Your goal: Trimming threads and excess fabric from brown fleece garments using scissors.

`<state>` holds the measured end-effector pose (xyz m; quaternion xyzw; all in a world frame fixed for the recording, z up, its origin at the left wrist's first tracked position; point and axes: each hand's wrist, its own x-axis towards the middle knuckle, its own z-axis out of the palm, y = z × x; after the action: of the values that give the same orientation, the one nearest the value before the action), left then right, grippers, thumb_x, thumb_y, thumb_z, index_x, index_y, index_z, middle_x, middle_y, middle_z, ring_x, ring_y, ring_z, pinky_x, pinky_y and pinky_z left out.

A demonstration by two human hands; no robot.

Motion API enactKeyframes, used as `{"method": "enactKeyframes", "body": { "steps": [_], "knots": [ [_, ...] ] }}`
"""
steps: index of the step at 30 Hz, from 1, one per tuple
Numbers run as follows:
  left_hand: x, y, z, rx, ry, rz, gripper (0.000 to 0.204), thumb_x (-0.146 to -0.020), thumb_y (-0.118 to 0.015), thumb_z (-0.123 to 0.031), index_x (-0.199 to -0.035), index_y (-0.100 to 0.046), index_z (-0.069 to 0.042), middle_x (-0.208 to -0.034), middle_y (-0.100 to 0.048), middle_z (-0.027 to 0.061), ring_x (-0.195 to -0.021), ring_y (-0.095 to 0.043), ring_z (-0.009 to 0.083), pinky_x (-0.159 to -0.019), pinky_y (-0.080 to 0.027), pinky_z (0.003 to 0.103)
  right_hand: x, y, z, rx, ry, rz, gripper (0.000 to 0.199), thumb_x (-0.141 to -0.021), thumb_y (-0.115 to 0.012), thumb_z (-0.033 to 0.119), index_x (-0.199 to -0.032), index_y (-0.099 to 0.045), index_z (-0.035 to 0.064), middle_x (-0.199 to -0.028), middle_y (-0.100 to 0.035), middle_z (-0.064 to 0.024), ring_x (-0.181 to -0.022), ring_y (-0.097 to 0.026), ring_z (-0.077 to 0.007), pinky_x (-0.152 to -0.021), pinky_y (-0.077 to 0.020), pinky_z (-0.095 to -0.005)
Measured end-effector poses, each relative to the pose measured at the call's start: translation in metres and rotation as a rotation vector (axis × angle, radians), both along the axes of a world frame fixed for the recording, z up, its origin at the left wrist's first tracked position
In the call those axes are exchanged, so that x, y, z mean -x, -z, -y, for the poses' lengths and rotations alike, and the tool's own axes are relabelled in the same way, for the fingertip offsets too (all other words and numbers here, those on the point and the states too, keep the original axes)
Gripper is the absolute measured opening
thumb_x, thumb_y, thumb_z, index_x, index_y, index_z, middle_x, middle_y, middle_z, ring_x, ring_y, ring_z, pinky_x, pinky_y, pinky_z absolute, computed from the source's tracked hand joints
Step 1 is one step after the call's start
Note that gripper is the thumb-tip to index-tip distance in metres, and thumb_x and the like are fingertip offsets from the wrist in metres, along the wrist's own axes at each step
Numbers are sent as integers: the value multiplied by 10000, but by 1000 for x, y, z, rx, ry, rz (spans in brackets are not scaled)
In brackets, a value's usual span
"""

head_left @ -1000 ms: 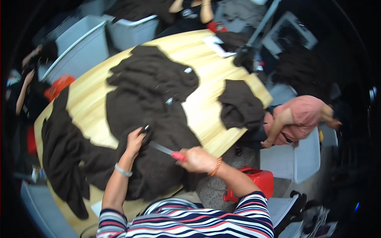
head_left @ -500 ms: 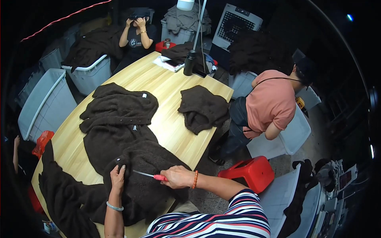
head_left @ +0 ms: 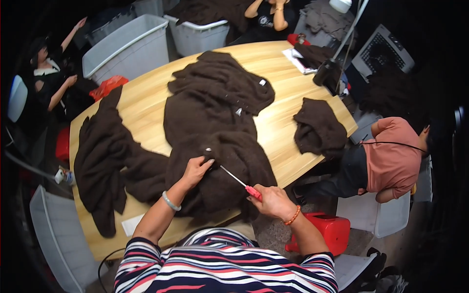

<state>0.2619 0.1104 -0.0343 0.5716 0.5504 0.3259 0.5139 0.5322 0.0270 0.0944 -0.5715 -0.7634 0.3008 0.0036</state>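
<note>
Dark brown knit cardigans lie on the light wooden table, the nearest cardigan [head_left: 224, 151] spread in front of me. My left hand [head_left: 196, 171] pinches its cloth just below a small whitish button-like piece [head_left: 208, 149]. In my right hand [head_left: 274, 201] is a thin metal-shafted tool with a red handle [head_left: 253, 192]. Its shaft points up and left, the tip close to my left fingertips; the tip's exact shape is too small to tell. Beyond lies another cardigan [head_left: 220, 80] with a white label, partly overlapping the near one.
More brown knitwear lies on the table [head_left: 146, 132], at left [head_left: 105, 161] and right [head_left: 320, 127]. A lamp stand [head_left: 326, 73] rises at the far right edge. Grey bins [head_left: 129, 49] and a red stool [head_left: 328, 232] stand around. Co-workers are at the left, far side and right.
The view has swung left, so the table sits farther right in it and a co-worker with a raised arm shows at left. My left hand still pinches the cardigan; my right still holds the tool.
</note>
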Motion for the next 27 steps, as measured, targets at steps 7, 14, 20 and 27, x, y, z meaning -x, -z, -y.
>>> {"method": "enactKeyframes", "body": {
  "steps": [7, 14, 20, 27],
  "knots": [
    [-11, -10, 43, -500, 195, -154, 79, -801, -644, -48, -858, -621, 2, -831, -612, 108, -787, -591, 234, -719, -471, 311, -12, 6, 24, 30, -28, -24, 269, -861, -619, 346, -939, -584, 91, -744, -638, -218, -753, -630, -422, -674, -502, -513],
    [-13, -3, 63, -928, 571, -488, 111, -690, -659, -124, -729, -558, -100, -875, -547, 90, -975, -521, 272, -977, -366, 437, -25, 8, 42, 40, 17, -35, 256, -858, -625, 323, -953, -582, 89, -746, -635, -217, -767, -628, -419, -680, -497, -510],
    [-41, -19, 84, -966, 796, -450, 286, -682, -678, -185, -942, -613, -84, -1104, -525, 147, -1129, -490, 327, -1041, -303, 515, -35, 17, 43, 20, 103, -68, 226, -868, -620, 280, -942, -578, 71, -777, -619, -219, -790, -600, -430, -680, -474, -489],
    [-43, 33, 65, -746, 460, -251, 286, -745, -663, -114, -1029, -641, -102, -1257, -521, 166, -1156, -510, 337, -931, -409, 432, -42, 14, 59, 115, -25, -54, 268, -830, -653, 352, -888, -573, 103, -766, -637, -207, -777, -612, -425, -697, -487, -518]
  ]
}}
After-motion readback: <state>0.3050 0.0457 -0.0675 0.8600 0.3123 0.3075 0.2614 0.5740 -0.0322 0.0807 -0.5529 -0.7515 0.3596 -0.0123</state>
